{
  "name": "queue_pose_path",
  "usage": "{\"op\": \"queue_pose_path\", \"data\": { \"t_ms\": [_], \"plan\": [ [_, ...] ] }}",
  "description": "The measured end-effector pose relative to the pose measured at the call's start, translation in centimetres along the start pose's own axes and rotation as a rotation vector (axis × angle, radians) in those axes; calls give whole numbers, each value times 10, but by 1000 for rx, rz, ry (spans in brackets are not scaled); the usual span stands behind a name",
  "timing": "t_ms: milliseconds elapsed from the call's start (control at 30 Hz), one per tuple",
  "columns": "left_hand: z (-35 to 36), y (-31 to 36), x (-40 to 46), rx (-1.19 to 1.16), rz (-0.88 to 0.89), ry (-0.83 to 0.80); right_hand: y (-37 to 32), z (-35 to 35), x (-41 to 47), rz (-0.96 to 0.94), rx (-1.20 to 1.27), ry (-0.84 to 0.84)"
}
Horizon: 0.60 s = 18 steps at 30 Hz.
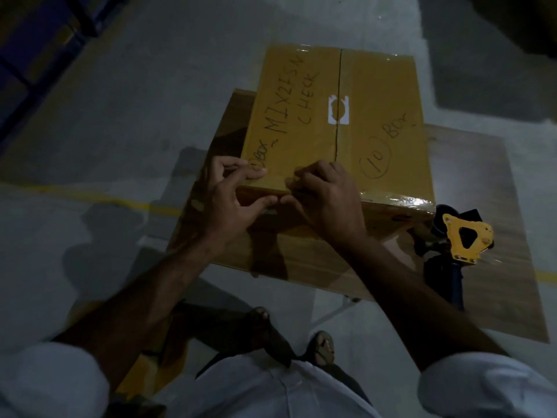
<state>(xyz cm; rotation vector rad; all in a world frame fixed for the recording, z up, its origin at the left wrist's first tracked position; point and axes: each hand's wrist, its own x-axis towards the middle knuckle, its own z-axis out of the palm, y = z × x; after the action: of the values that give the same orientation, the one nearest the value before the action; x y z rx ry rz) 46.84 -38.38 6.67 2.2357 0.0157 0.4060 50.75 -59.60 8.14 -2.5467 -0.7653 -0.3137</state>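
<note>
While on table (470, 176), box (304, 137) beneath grips (232, 194) (328, 197)

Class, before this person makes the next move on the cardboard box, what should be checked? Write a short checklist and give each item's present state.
1. The cardboard box rests on the table: ok.
2. The top flaps are closed and meet at the centre seam: ok.
3. The seam itself is taped over: cannot tell.
4. There is shiny tape along the near top edge: ok on the right part; cannot tell where the hands cover it.
5. The left hand and right hand both curl over the near top edge: ok.
6. The tape dispenser lies on the table by the box's near right corner, untouched: ok.
</note>
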Motion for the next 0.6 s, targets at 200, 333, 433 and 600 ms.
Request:
{"op": "queue_pose_path", "data": {
  "t_ms": [200, 333, 433, 600],
  "plan": [
    [13, 8, -15, -53, 43, 38, 19, -23, -5, -38, 41, -76],
    [20, 9, -31, -151, 209, -80, 24, -35, -5, -79, 186, -153],
    [5, -12, -22, -165, 399, -250, 18, -23, -11, -82, 220, -117],
    [-7, -26, 4, -142, 528, -396, 17, -2, -38, -68, 96, 69]
  ]
}}
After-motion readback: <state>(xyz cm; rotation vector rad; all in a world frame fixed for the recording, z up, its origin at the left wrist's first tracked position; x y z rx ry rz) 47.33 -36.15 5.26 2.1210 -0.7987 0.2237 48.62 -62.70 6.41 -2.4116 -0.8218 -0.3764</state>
